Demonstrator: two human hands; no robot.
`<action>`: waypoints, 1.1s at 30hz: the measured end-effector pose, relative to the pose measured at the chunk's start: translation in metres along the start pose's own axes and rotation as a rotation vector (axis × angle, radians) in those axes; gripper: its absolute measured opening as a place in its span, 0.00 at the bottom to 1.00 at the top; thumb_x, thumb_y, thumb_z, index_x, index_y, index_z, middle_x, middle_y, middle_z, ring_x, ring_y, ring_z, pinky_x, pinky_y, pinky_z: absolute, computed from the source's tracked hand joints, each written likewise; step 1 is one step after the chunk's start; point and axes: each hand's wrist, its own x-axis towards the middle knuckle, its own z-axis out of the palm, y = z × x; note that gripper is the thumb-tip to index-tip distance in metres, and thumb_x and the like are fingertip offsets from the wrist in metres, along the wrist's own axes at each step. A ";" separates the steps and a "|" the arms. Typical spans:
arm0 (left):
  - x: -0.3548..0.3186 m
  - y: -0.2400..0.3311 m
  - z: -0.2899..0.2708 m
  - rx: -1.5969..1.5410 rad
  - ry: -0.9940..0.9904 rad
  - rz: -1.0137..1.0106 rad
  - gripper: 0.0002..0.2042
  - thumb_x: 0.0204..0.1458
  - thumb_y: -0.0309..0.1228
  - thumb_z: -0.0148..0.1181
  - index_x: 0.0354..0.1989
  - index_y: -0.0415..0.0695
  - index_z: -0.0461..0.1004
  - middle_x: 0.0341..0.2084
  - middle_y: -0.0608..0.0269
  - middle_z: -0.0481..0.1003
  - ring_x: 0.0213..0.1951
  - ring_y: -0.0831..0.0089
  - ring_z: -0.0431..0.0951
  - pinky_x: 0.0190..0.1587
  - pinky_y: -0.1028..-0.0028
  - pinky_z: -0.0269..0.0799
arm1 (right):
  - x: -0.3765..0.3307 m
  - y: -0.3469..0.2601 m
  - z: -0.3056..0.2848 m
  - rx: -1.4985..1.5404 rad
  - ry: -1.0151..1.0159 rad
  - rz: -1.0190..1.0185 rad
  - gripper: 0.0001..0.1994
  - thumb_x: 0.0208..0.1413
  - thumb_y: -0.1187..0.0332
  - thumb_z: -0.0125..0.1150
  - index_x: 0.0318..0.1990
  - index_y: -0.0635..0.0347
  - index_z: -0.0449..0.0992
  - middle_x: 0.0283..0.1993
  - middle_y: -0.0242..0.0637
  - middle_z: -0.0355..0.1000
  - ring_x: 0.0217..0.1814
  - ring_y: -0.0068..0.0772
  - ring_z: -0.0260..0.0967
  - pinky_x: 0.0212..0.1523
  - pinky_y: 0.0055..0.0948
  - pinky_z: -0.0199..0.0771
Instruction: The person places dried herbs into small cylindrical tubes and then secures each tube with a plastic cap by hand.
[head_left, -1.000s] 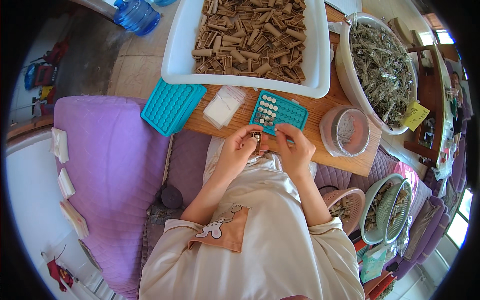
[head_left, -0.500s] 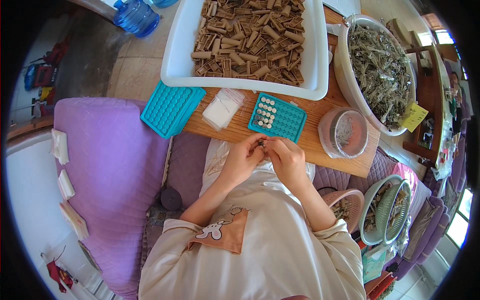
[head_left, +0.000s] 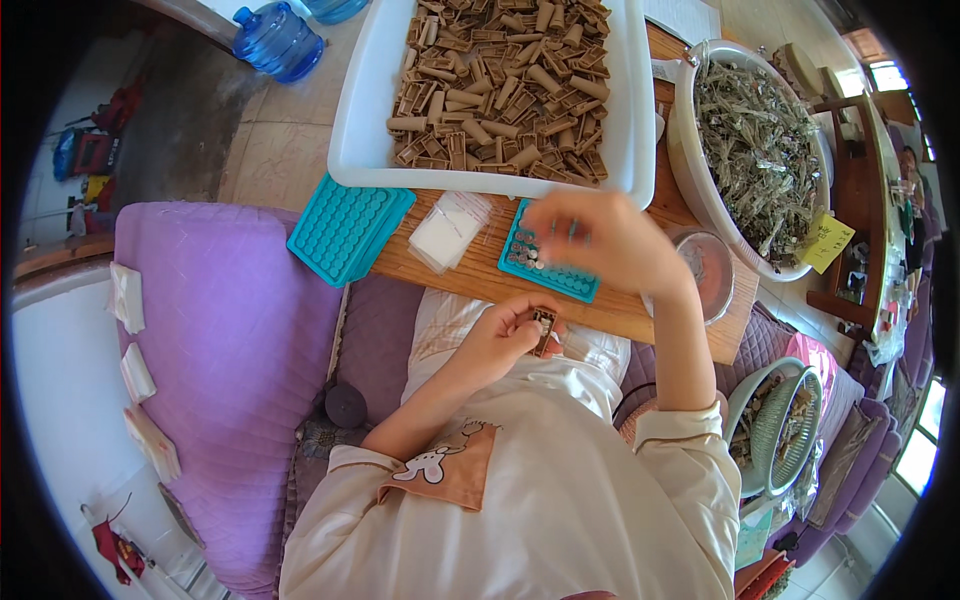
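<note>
My left hand (head_left: 505, 338) is closed on a small brown plastic casing (head_left: 544, 333), held above my lap. Its open face is turned up and some pale and dark parts show inside it. My right hand (head_left: 610, 240) is raised over the teal pitted tray (head_left: 572, 289), smeared by motion, so whether its fingertips pinch anything is unclear. Round silvery button cells (head_left: 526, 248) sit in the tray's left pits. The hand covers much of the tray's far and right part.
Beyond the tray stands a white tub (head_left: 490, 183) of brown casings. Stacked teal trays (head_left: 345, 230) and a clear plastic bag (head_left: 448, 232) lie leftward. At right are a round container (head_left: 712, 270), a large basin (head_left: 690, 130) of clear-and-metal pieces and green baskets (head_left: 790, 425).
My hands were together at the table edge. The right has lifted away over the teal tray, while the left has come slightly nearer me, still holding the brown casing.
</note>
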 end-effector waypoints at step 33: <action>0.004 0.025 0.005 -0.099 0.180 0.402 0.17 0.51 0.28 0.48 0.49 0.37 0.58 0.42 0.52 0.68 0.46 0.61 0.68 0.48 0.68 0.66 | -0.068 0.034 0.020 -0.463 0.956 0.349 0.10 0.42 0.77 0.56 0.36 0.64 0.70 0.31 0.37 0.70 0.31 0.23 0.68 0.30 0.21 0.66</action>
